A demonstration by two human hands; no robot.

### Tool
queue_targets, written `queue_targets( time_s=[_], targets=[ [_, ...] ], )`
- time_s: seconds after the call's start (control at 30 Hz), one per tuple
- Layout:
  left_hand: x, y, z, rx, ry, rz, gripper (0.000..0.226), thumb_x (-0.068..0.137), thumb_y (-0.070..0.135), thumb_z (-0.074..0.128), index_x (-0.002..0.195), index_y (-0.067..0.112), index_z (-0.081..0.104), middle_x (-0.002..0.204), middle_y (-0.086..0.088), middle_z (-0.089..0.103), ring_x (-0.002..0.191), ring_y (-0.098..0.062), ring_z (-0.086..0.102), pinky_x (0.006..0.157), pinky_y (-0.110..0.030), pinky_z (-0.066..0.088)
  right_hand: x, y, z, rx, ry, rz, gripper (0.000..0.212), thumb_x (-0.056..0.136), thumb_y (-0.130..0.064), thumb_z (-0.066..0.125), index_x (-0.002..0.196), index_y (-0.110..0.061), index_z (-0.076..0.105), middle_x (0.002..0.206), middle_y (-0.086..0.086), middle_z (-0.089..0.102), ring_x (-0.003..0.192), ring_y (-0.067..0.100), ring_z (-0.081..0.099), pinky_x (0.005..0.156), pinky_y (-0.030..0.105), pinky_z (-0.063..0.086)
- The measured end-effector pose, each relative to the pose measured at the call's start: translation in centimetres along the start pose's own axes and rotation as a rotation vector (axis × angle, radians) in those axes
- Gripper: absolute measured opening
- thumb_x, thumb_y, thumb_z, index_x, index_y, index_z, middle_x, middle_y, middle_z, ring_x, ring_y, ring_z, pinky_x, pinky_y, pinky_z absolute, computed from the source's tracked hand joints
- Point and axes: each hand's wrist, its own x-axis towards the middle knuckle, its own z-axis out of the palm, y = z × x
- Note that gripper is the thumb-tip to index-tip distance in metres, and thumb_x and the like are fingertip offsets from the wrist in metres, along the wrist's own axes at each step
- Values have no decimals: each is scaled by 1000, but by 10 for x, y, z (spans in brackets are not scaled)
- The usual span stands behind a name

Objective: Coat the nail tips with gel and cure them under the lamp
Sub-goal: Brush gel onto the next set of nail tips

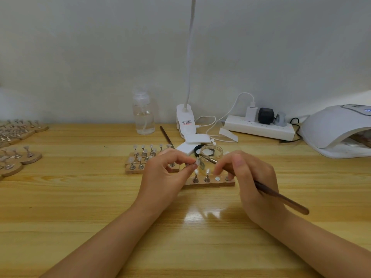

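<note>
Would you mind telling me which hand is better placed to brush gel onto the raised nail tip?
The right hand: it already holds the brush, bristles near the nail tip, which the left hand pinches.

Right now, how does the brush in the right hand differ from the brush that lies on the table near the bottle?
The held brush is gripped by the right hand, raised and tilted, its tip at the nail tip that the left hand pinches. The second brush lies flat and untouched by the clip lamp, partly hidden behind the stands. Both have slim dark handles.
</note>
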Motion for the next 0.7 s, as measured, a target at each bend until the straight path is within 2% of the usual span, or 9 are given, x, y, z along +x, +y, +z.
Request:
queue_targets(
  time_s=[0.07, 0.17, 0.3, 0.4, 0.57, 0.7],
  targets=[
    [0, 0, 0, -1, 1, 7, 25, 69, 9, 75, 70, 32, 67, 75, 10, 65, 79, -9, 59, 62, -17, 42, 0, 0, 1, -21, -22, 1, 43, 91, -26, 29, 68, -14, 63, 64, -13, 60, 62, 0, 55, 62, 26, 43],
    [0, 1, 0, 3, -1, 12, 23, 70, 9, 75, 70, 30, 67, 75, 9, 65, 79, -10, 59, 61, -14, 40, -2, 1, 0, 29, -3, -22, 41, 91, -23, 29, 65, -20, 61, 58, -9, 60, 59, -2, 54, 59, 31, 44],
    [0, 1, 0, 2, -3, 15, 22, 70, 9, 75, 71, 29, 68, 76, 8, 66, 80, -10, 59, 63, -15, 41, 0, 1, 1, -28, -8, -8, 43, 92, -26, 30, 70, -13, 64, 67, -7, 63, 63, 2, 55, 61, 26, 44],
    [0, 2, 0, 3, -4, 13, 23, 70, 9, 75, 70, 31, 67, 75, 10, 65, 80, -10, 59, 62, -15, 41, -1, 1, 1, -17, -19, -33, 46, 92, -23, 30, 64, -12, 64, 60, -5, 63, 60, 0, 54, 59, 29, 44],
    [0, 0, 0, 7, 4, 19, 25, 69, 8, 76, 69, 31, 67, 74, 9, 65, 79, -11, 59, 62, -15, 41, 0, 0, 1, -64, -7, -12, 42, 92, -27, 30, 69, -15, 64, 65, -14, 60, 61, -3, 52, 62, 15, 38],
    [0, 1, 0, 15, 11, 14, 26, 69, 8, 76, 68, 33, 67, 72, 10, 65, 78, -9, 58, 61, -13, 41, -2, 2, 1, -17, -14, -28, 45, 91, -24, 30, 63, -13, 63, 58, -11, 59, 58, -5, 52, 62, 19, 41]
  ],
)
